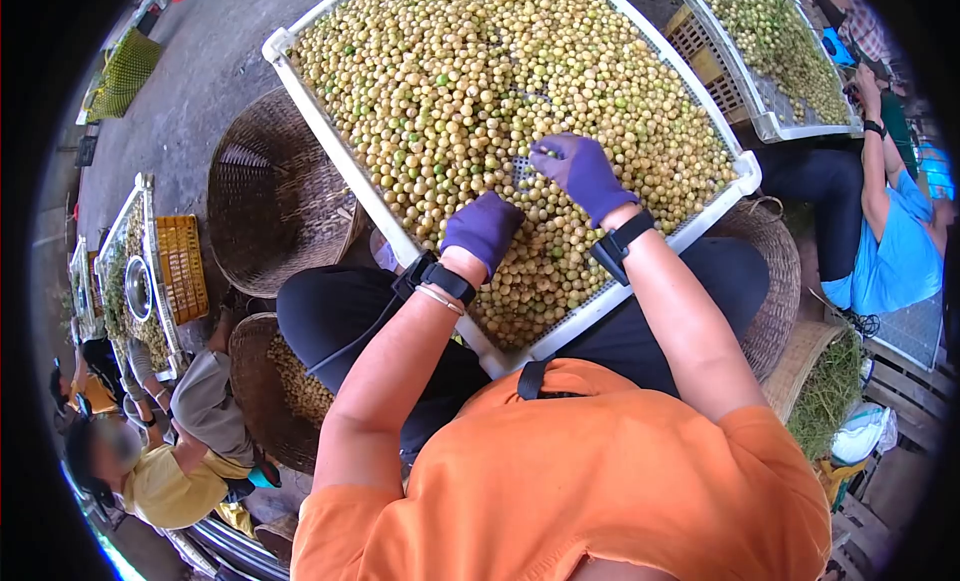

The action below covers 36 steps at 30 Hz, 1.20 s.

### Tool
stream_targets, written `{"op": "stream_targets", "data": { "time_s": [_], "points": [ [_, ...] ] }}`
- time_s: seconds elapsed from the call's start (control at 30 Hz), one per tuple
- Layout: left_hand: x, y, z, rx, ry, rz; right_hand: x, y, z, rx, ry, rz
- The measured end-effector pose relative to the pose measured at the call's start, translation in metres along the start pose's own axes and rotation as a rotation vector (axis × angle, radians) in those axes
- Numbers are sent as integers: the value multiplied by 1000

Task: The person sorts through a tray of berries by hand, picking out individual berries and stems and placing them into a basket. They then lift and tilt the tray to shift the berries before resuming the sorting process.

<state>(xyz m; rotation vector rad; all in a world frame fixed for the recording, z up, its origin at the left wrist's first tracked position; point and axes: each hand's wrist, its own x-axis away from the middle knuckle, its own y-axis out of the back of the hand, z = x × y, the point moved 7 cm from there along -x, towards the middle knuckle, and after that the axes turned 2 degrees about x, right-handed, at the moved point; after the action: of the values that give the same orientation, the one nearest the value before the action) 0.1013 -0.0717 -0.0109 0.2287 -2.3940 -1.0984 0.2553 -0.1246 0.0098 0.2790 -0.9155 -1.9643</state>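
Observation:
Many small round yellow-green fruits cover a white-framed mesh tray in front of me. My left hand, in a purple glove, rests palm down among the fruits near the tray's lower left; its fingers curl inward and what they hold, if anything, is hidden. To its right, my right hand, also in a purple glove, is over the fruits beside a small bare patch of mesh. Its thumb and index finger bend toward each other, and I cannot make out anything between them. A few greener fruits lie among the yellow ones.
An empty wicker basket stands left of the tray, with a basket of fruits below it. Another wicker basket is at right. Co-workers sit at both sides by other trays. Green stems lie at lower right.

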Motion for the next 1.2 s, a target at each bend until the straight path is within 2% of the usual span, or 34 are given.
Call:
{"op": "stream_targets", "data": {
  "time_s": [0.03,0.13,0.17,0.27,0.3,0.4,0.43,0.5,0.53,0.6,0.67,0.73,0.77,0.87,0.9,1.0,1.1,1.2],
  "points": [
    [-1,-2,1,29,22,-24,1,-1,18,141,133,20],
    [-4,-1,5,123,1,-93,1,-23,28,599,295,115],
    [-5,1,6,156,-20,-116,-1,-33,20,682,268,161],
    [1,7,18,641,211,-13,-4,-37,11,704,269,148],
    [11,11,14,966,321,8,-5,-36,10,693,274,123],
    [18,17,8,1300,230,107,-3,-26,10,528,336,42],
    [16,30,2,789,-288,21,-3,-14,6,263,120,58],
    [21,40,-6,668,-424,-65,17,5,16,-271,-307,89],
    [24,43,-10,607,-490,-107,28,8,22,-520,-295,76],
    [22,40,-10,647,-472,-118,46,18,29,-1016,-258,39],
    [20,41,-15,644,-478,-128,59,13,27,-1182,-340,33],
    [22,45,-20,602,-498,-142,71,14,30,-953,-390,24],
    [17,36,-13,747,-291,9,74,9,28,-870,-348,44],
    [24,50,-34,583,-492,-115,83,4,41,-659,-385,54],
    [28,55,-39,526,-588,-178,82,2,36,-653,-349,28],
    [30,56,-44,504,-677,-229,85,4,34,-751,-505,92],
    [20,40,-28,797,-441,-110,80,12,15,-466,-431,-64],
    [19,41,-7,950,-70,38,80,23,7,-60,-79,-175]
  ]
}}
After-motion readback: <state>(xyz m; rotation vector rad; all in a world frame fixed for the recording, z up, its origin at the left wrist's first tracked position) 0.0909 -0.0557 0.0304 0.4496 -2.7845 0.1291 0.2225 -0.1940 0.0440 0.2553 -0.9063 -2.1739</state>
